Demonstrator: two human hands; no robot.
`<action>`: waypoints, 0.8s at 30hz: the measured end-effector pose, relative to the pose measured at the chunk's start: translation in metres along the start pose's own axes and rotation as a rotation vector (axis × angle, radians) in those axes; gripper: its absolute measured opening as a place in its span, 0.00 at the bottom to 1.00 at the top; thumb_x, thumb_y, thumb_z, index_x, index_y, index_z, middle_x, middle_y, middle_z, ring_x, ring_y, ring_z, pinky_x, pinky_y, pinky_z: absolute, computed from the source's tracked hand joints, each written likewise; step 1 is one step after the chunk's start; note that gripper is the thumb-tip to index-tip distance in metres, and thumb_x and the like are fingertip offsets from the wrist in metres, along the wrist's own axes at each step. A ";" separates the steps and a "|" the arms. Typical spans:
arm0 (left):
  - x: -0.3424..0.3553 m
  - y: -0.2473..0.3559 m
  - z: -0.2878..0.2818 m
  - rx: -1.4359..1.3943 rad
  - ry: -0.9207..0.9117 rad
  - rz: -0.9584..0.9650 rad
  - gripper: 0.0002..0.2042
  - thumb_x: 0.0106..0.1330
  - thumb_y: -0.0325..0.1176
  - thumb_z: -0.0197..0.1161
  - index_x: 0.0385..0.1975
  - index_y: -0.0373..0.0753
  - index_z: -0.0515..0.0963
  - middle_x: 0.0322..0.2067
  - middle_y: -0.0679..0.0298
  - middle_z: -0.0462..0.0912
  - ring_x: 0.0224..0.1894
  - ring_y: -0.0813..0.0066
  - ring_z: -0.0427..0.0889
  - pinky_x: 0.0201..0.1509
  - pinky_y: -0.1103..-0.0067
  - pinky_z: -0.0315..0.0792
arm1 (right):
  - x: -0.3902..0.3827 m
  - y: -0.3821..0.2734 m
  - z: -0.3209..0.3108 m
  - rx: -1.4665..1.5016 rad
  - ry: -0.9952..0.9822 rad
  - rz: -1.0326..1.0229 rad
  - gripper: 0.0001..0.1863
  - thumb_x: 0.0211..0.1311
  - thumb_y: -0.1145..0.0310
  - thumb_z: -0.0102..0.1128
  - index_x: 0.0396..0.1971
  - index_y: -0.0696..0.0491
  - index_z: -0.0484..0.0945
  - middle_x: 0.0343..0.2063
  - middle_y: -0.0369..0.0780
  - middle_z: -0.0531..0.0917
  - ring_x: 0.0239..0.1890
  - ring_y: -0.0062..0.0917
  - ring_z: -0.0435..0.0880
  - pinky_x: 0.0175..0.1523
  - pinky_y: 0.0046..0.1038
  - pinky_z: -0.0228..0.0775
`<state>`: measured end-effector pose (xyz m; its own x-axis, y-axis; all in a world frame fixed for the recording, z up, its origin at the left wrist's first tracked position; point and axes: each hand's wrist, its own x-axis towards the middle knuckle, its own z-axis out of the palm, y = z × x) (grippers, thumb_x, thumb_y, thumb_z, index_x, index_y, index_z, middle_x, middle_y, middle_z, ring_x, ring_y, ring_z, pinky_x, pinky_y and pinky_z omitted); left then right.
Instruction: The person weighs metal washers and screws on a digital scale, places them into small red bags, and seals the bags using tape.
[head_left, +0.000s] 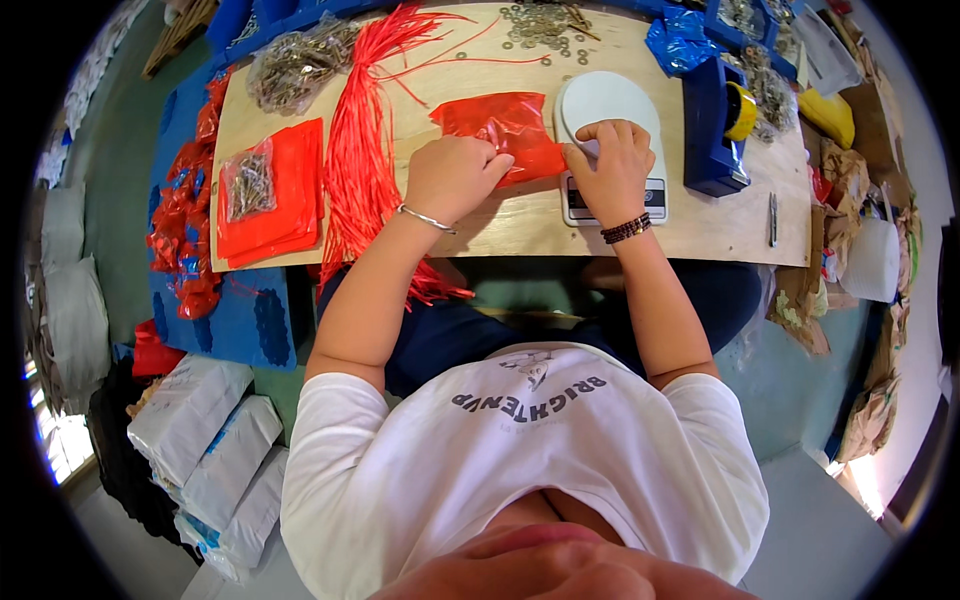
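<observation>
A red plastic bag (507, 118) lies on the wooden tabletop in front of me, wrinkled and shiny. My left hand (455, 178) grips its near left side, thumb pointing right across the film. At the bag's right end, my right hand (612, 165) pinches the edge between thumb and fingers. That hand is over the white kitchen scale (612, 95), whose round platform and dark panel are partly covered by it. Left of the bag runs a thick bundle of red plastic strings (362, 150). What the bag holds, if anything, cannot be made out.
On the left lie flat red bags (290, 190) under a clear bag of metal hardware (248, 182). Filled red bags (185, 235) rest on a blue surface beyond. Washers (545, 30) are scattered at the back. A blue tape dispenser (712, 125) stands right of the scale, near a small cutter (773, 220).
</observation>
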<state>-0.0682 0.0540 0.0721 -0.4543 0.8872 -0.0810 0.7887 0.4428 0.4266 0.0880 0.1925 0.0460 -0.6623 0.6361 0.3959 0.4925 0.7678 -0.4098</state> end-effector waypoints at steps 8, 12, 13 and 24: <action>-0.002 -0.003 0.002 -0.041 -0.002 -0.006 0.20 0.61 0.48 0.55 0.16 0.39 0.78 0.18 0.54 0.77 0.23 0.55 0.77 0.29 0.64 0.69 | 0.001 0.088 -0.084 -0.033 0.242 -0.034 0.09 0.51 0.70 0.63 0.31 0.55 0.76 0.33 0.43 0.77 0.39 0.40 0.74 0.46 0.36 0.66; 0.000 0.001 0.000 -0.029 -0.015 -0.003 0.19 0.61 0.47 0.56 0.16 0.39 0.78 0.17 0.55 0.77 0.23 0.56 0.77 0.28 0.64 0.69 | -0.007 0.167 -0.115 -0.101 0.220 0.269 0.11 0.55 0.64 0.63 0.34 0.55 0.78 0.29 0.37 0.77 0.30 0.26 0.75 0.37 0.27 0.68; 0.001 0.001 0.001 -0.027 -0.018 -0.009 0.19 0.61 0.47 0.56 0.16 0.39 0.78 0.17 0.55 0.77 0.23 0.56 0.77 0.28 0.64 0.69 | -0.008 0.177 -0.116 -0.103 0.219 0.269 0.11 0.55 0.64 0.63 0.34 0.55 0.78 0.29 0.37 0.77 0.30 0.26 0.75 0.37 0.27 0.68; -0.001 -0.001 -0.003 0.010 -0.048 -0.014 0.18 0.61 0.47 0.55 0.18 0.40 0.81 0.18 0.55 0.79 0.24 0.56 0.79 0.30 0.64 0.73 | -0.021 0.183 -0.106 1.305 0.170 0.758 0.03 0.58 0.72 0.59 0.27 0.50 0.74 0.22 0.29 0.72 0.26 0.14 0.69 0.38 0.21 0.66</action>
<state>-0.0699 0.0527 0.0747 -0.4452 0.8859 -0.1299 0.7865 0.4563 0.4162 0.2516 0.3282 0.0494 -0.3738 0.9087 -0.1861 -0.2133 -0.2794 -0.9362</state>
